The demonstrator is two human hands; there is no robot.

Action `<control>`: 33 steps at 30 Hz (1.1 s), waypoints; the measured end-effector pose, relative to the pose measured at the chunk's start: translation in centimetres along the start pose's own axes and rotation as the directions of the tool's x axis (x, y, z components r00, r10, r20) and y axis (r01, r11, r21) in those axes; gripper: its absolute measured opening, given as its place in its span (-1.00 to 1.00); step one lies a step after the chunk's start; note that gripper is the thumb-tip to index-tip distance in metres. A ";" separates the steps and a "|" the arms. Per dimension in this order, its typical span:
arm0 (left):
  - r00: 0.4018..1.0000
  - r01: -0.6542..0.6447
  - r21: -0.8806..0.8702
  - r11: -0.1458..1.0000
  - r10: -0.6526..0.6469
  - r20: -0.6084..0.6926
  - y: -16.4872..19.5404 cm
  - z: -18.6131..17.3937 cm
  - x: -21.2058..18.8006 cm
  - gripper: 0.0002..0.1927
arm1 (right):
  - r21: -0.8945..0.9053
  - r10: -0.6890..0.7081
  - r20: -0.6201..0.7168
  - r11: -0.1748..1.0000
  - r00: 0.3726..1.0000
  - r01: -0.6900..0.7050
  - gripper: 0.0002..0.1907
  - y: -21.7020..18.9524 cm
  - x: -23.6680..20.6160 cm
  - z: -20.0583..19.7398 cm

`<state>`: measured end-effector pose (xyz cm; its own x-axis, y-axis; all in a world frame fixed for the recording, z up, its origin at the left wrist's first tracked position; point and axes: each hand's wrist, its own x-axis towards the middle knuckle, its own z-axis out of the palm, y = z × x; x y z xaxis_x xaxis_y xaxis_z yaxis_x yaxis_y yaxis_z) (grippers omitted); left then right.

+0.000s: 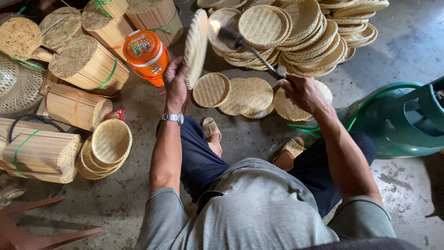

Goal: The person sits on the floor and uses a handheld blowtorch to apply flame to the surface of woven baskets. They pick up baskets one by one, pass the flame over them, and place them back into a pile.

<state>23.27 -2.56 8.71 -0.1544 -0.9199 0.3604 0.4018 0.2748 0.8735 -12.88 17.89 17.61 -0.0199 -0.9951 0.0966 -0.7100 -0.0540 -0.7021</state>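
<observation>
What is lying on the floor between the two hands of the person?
In the head view, between the left hand and right hand, several round woven trays lie overlapping on the concrete floor.

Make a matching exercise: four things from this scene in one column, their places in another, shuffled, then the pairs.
1. woven tray
2. torch
3. orange jug
4. green cylinder

a. in the right hand
b. floor, far right
c. in the left hand
d. floor, beside tied bundles

Pairs: 1-c, 2-a, 3-d, 4-b
</observation>
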 end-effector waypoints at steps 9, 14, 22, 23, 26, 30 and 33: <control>0.853 -0.496 0.843 0.208 0.298 0.429 -1.2 0.0 -2.7 -0.85 | -0.035 0.036 -0.010 0.999 0.999 -0.037 -0.52 -0.2 -1.5 -0.3; 0.756 -0.606 0.788 -0.114 0.227 0.614 -2.0 -0.3 -3.5 -0.82 | -0.120 -0.036 -0.082 0.992 0.996 0.026 -0.58 -0.4 -1.1 -0.2; 0.693 -0.685 0.698 -0.210 0.111 0.713 -0.5 1.9 -5.9 -0.84 | 0.066 0.080 -0.075 0.995 0.994 -0.075 -0.62 -0.6 1.7 -0.2; 0.687 -0.694 0.691 -0.201 0.101 0.719 -0.4 2.5 -6.0 -0.82 | 0.057 -0.005 -0.106 0.998 0.994 0.011 -0.62 -0.8 2.6 0.2; 0.661 -0.724 0.663 -0.190 0.084 0.745 -0.6 4.7 -6.3 -0.78 | 0.028 -0.147 -0.111 0.988 0.983 0.151 -0.60 -1.0 4.7 1.9; 0.675 -0.715 0.679 -0.166 0.091 0.733 -1.4 5.9 -7.2 -0.76 | 0.050 -0.141 -0.045 0.988 0.989 0.143 -0.53 0.0 5.3 3.9; 0.691 -0.695 0.708 -0.124 0.156 0.705 -2.7 5.7 -8.0 -0.73 | 0.167 -0.057 -0.154 0.983 0.986 0.082 -0.47 1.2 5.1 4.7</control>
<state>18.25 5.71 5.35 -0.6810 -0.3960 0.6160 -0.5821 0.8031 -0.1273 -10.50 12.36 13.91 -0.0879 -0.9658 0.2438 -0.5821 -0.1488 -0.7994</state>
